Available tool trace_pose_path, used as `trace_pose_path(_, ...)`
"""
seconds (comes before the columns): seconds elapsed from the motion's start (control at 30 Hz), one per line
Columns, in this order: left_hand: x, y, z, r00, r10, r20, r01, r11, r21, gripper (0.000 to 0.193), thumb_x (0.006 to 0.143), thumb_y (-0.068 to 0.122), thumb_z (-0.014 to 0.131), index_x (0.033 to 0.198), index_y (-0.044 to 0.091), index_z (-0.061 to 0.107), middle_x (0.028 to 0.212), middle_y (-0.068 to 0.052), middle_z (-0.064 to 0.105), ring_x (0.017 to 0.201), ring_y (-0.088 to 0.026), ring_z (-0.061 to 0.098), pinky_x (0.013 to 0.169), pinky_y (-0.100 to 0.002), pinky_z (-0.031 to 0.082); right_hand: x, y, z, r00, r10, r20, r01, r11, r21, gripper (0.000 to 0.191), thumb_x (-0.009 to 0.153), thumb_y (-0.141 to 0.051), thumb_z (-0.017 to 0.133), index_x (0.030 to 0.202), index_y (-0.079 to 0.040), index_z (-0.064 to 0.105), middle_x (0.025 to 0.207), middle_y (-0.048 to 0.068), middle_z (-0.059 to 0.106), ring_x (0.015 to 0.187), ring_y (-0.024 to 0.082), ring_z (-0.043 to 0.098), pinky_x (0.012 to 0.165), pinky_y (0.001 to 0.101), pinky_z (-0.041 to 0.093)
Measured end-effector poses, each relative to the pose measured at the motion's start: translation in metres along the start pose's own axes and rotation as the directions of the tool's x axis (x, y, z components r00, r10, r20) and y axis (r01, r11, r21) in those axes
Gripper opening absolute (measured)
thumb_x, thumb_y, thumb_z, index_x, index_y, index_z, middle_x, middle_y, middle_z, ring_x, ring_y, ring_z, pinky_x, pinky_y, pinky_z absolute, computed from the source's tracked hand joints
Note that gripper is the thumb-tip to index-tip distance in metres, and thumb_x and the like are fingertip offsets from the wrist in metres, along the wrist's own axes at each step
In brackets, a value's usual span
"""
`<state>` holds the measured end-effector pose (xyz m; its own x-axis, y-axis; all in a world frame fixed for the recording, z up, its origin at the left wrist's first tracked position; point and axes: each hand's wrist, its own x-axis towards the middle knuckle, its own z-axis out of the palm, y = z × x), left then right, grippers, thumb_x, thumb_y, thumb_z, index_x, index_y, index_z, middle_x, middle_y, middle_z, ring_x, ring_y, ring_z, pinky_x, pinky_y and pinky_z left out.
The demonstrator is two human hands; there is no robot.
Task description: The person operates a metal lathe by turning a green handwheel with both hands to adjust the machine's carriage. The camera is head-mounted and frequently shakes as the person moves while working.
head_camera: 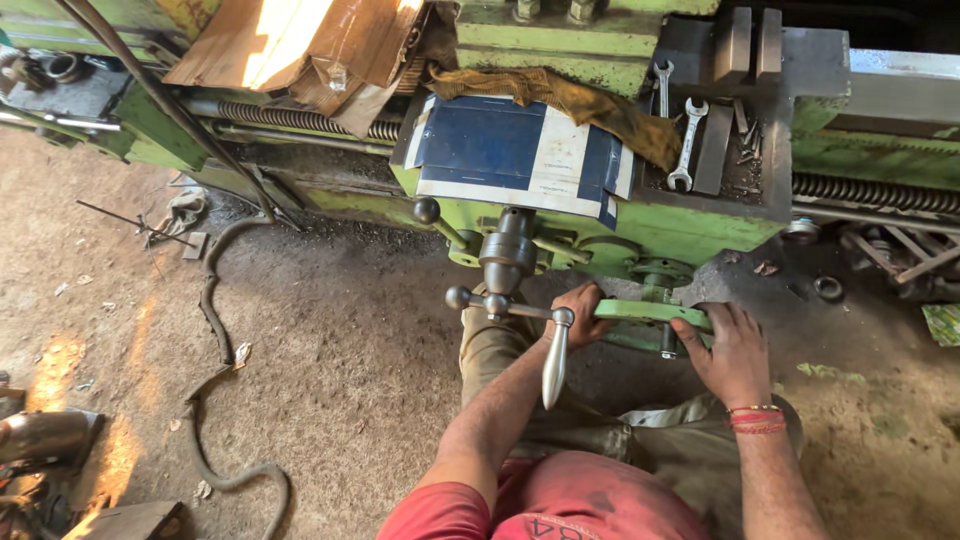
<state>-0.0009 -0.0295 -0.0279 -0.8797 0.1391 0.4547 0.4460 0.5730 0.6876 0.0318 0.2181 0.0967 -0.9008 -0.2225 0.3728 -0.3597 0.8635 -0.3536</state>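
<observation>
I look down at the front of a green lathe carriage (690,232). My left hand (582,316) grips the left end of a flat green lever (640,311) that sticks out from the apron. The right end of the same lever is clasped by my right hand (730,352), which wears red thread bands at the wrist. Just left of my hands a steel handwheel hub (507,256) carries ball-ended spokes, and one long polished handle (555,360) hangs down over my left forearm.
A flattened blue and white carton (520,155) and a dirty yellow rag (570,100) lie on the carriage. Two spanners (686,140) rest in a tray at right. A dark hose (212,330) snakes over the dirt floor at left. Cardboard (290,40) covers the bed.
</observation>
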Motion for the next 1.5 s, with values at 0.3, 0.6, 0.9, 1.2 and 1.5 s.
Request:
trace_pose_path(0.3, -0.001, 0.018, -0.011, 0.999, -0.042, -0.028, 0.041, 0.998, -0.037, 0.034, 0.078, 0.023, 0.081, 0.093, 0.005, 0.056, 0.091, -0.016, 0.063, 0.084, -0.039, 0.068, 0.072, -0.046, 0.055, -0.004, 0.000, 0.000, 1.000, 0.010, 0.020, -0.009, 0.998, -0.059, 0.058, 0.097, -0.061, 0.058, 0.110, -0.005, 0.068, 0.110, 0.015, 0.068, 0.105, 0.041, 0.064, 0.089, 0.0512, 0.051)
trace_pose_path(0.6, -0.007, 0.022, -0.009, 0.997, -0.056, -0.052, 0.053, 0.997, -0.055, 0.027, 0.078, 0.014, 0.075, 0.096, 0.004, 0.057, 0.091, -0.018, 0.064, 0.086, -0.041, 0.067, 0.073, -0.048, 0.055, -0.010, 0.001, -0.001, 0.999, -0.038, -0.008, 0.038, 0.997, -0.065, 0.057, 0.097, -0.058, 0.059, 0.116, -0.005, 0.068, 0.114, 0.016, 0.069, 0.105, 0.040, 0.064, 0.090, 0.0503, 0.051)
trace_pose_path(0.9, 0.001, 0.027, -0.009, 0.993, -0.023, 0.120, 0.015, 0.998, 0.064, 0.050, 0.072, 0.022, 0.083, 0.112, 0.003, 0.060, 0.104, -0.024, 0.065, 0.096, -0.047, 0.061, 0.080, -0.056, 0.050, -0.013, 0.015, -0.002, 0.999, 0.011, 0.032, -0.008, 0.993, -0.115, 0.058, 0.094, -0.060, 0.064, 0.113, -0.006, 0.068, 0.113, 0.018, 0.068, 0.106, 0.040, 0.062, 0.091, 0.0505, 0.047)
trace_pose_path(1.2, 0.019, 0.033, 0.016, 0.979, -0.032, 0.199, 0.010, 0.993, 0.114, 0.043, 0.076, 0.031, 0.083, 0.106, 0.009, 0.063, 0.083, -0.015, 0.068, 0.076, -0.042, 0.068, 0.067, -0.053, 0.055, -0.009, 0.014, -0.005, 0.995, 0.030, 0.091, -0.018, 0.991, -0.136, 0.064, 0.095, -0.067, 0.061, 0.114, -0.006, 0.067, 0.108, 0.015, 0.064, 0.103, 0.037, 0.061, 0.091, 0.0518, 0.048)
trace_pose_path(1.5, 0.014, 0.009, 0.037, 0.993, 0.044, 0.110, -0.061, 0.986, 0.154, 0.043, 0.072, 0.037, 0.086, 0.092, 0.009, 0.061, 0.080, -0.014, 0.067, 0.070, -0.041, 0.066, 0.058, -0.051, 0.051, -0.001, 0.019, -0.009, 0.997, 0.021, 0.076, -0.015, 0.996, -0.084, 0.065, 0.094, -0.067, 0.061, 0.114, -0.006, 0.067, 0.107, 0.014, 0.064, 0.103, 0.036, 0.060, 0.092, 0.0510, 0.045)
